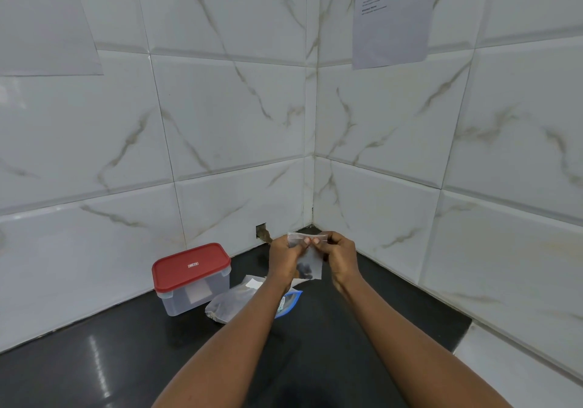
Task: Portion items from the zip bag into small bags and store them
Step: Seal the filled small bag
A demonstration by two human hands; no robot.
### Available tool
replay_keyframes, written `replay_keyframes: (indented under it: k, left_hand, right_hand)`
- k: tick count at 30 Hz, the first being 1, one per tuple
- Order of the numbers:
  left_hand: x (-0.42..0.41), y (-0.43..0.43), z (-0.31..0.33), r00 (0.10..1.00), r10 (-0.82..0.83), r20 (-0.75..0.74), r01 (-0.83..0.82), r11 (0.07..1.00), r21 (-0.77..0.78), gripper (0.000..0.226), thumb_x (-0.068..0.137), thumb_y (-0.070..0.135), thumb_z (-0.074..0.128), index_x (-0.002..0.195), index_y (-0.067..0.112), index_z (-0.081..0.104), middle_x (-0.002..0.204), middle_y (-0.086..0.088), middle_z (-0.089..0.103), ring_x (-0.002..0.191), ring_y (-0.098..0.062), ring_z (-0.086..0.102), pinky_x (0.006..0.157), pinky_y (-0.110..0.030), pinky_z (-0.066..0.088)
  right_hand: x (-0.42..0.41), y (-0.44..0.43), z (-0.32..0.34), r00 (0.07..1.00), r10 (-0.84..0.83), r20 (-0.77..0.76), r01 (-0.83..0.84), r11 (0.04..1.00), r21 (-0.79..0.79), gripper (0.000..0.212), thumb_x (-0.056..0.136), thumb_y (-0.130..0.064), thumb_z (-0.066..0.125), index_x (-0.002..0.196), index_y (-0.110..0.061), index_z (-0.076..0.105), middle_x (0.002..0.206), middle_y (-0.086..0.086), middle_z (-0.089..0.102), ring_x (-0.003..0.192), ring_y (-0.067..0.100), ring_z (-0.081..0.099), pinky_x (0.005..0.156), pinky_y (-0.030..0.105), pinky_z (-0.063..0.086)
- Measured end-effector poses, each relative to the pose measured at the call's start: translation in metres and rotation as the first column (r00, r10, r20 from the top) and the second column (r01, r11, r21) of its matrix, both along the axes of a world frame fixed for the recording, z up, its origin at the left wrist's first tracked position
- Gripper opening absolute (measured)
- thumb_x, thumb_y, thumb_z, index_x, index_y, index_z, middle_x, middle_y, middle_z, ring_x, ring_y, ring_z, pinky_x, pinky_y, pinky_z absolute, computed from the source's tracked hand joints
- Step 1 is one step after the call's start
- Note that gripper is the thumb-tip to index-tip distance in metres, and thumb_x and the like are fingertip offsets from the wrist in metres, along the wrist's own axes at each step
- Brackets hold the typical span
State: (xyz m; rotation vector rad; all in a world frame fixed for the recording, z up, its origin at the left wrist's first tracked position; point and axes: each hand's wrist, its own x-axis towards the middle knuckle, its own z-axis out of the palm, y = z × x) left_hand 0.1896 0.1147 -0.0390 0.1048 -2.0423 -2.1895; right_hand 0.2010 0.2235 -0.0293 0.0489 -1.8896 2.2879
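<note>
Clear thin-plastic small bag (315,265), judged light and limp: left hand (285,257) and right hand (340,254) each pinch its top seal, the best grip point.

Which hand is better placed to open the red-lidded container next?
Probably the left hand: the container sits on its side, while the right hand would cross over the small bag.
</note>
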Motion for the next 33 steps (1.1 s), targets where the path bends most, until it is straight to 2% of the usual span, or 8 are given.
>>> replay_keyframes:
  k: [4, 7, 10, 14, 17, 24, 27, 33]
  left_hand:
    - [-0.002, 0.004, -0.005, 1.0, 0.018, -0.022, -0.02, 0.996, -0.09, 0.016, 0.086, 0.018, 0.065, 0.095, 0.005, 0.066, 0.094, -0.019, 0.069, 0.083, -0.039, 0.067, 0.064, -0.051, 0.058]
    - [0.001, 0.005, -0.003, 0.996, 0.02, -0.088, -0.023, 0.999, -0.039, 0.011, 0.084, 0.015, 0.068, 0.088, 0.004, 0.069, 0.089, -0.018, 0.07, 0.084, -0.032, 0.067, 0.082, -0.044, 0.056]
    - [0.0, -0.005, -0.006, 0.997, -0.006, -0.083, 0.005, 1.0, -0.007, 0.017, 0.088, 0.016, 0.062, 0.089, 0.0, 0.068, 0.085, -0.017, 0.069, 0.082, -0.03, 0.065, 0.08, -0.041, 0.053]
    - [-0.003, -0.016, -0.01, 0.994, 0.04, -0.103, -0.051, 0.993, -0.105, 0.013, 0.084, 0.018, 0.067, 0.09, 0.006, 0.07, 0.085, -0.013, 0.07, 0.083, -0.029, 0.067, 0.079, -0.042, 0.057]
    - [-0.004, -0.017, -0.008, 0.983, 0.14, -0.115, -0.158, 0.972, -0.172, 0.015, 0.079, 0.018, 0.073, 0.089, 0.007, 0.071, 0.081, -0.008, 0.07, 0.077, -0.024, 0.067, 0.071, -0.034, 0.057]
    - [-0.01, -0.022, -0.01, 0.987, 0.136, -0.08, -0.155, 0.936, -0.315, 0.014, 0.082, 0.012, 0.069, 0.092, 0.003, 0.072, 0.087, -0.01, 0.071, 0.079, -0.018, 0.062, 0.077, -0.031, 0.052]
    - [-0.01, -0.021, -0.013, 0.98, 0.187, -0.075, -0.2, 0.94, -0.277, 0.014, 0.08, 0.011, 0.071, 0.091, 0.002, 0.072, 0.084, -0.006, 0.069, 0.08, -0.02, 0.063, 0.079, -0.033, 0.053]
    - [-0.008, -0.024, -0.018, 0.99, 0.139, -0.028, -0.142, 0.982, -0.129, 0.01, 0.086, 0.013, 0.065, 0.09, 0.005, 0.069, 0.09, -0.014, 0.07, 0.087, -0.029, 0.067, 0.083, -0.044, 0.056]
  right_hand:
    - [-0.011, -0.004, -0.005, 0.994, -0.104, 0.04, 0.095, 0.975, 0.2, 0.027, 0.089, 0.001, 0.055, 0.068, -0.015, 0.061, 0.071, 0.006, 0.062, 0.072, 0.019, 0.057, 0.071, 0.032, 0.049]
    - [-0.016, -0.004, -0.008, 0.984, -0.178, 0.033, 0.166, 0.959, 0.228, 0.024, 0.088, -0.001, 0.055, 0.07, -0.016, 0.062, 0.076, 0.008, 0.064, 0.076, 0.021, 0.058, 0.074, 0.035, 0.05]
    - [-0.016, -0.001, -0.01, 0.979, -0.202, 0.023, 0.191, 0.954, 0.23, 0.024, 0.086, -0.002, 0.06, 0.069, -0.019, 0.062, 0.078, 0.009, 0.066, 0.076, 0.023, 0.061, 0.076, 0.037, 0.053]
    - [-0.014, 0.003, -0.014, 0.979, -0.204, 0.013, 0.197, 0.956, 0.216, 0.024, 0.082, -0.002, 0.066, 0.07, -0.022, 0.065, 0.081, 0.008, 0.067, 0.077, 0.023, 0.063, 0.078, 0.036, 0.056]
    - [-0.015, 0.004, -0.015, 0.978, -0.209, 0.016, 0.2, 0.952, 0.231, 0.026, 0.083, 0.003, 0.064, 0.073, -0.021, 0.066, 0.081, 0.008, 0.067, 0.077, 0.021, 0.063, 0.076, 0.033, 0.055]
    - [-0.019, 0.002, -0.017, 0.964, -0.249, 0.094, 0.209, 0.926, 0.313, 0.035, 0.082, 0.01, 0.056, 0.064, -0.02, 0.058, 0.073, 0.004, 0.059, 0.073, 0.018, 0.055, 0.065, 0.03, 0.048]
    - [-0.017, -0.003, -0.015, 0.952, -0.302, 0.053, 0.261, 0.89, 0.374, 0.036, 0.081, 0.01, 0.054, 0.06, -0.019, 0.056, 0.073, 0.004, 0.06, 0.072, 0.017, 0.054, 0.061, 0.023, 0.045]
    - [-0.015, -0.011, -0.018, 0.957, -0.287, 0.041, 0.262, 0.916, 0.303, 0.031, 0.087, 0.002, 0.055, 0.064, -0.02, 0.055, 0.076, 0.005, 0.062, 0.073, 0.018, 0.057, 0.068, 0.03, 0.048]
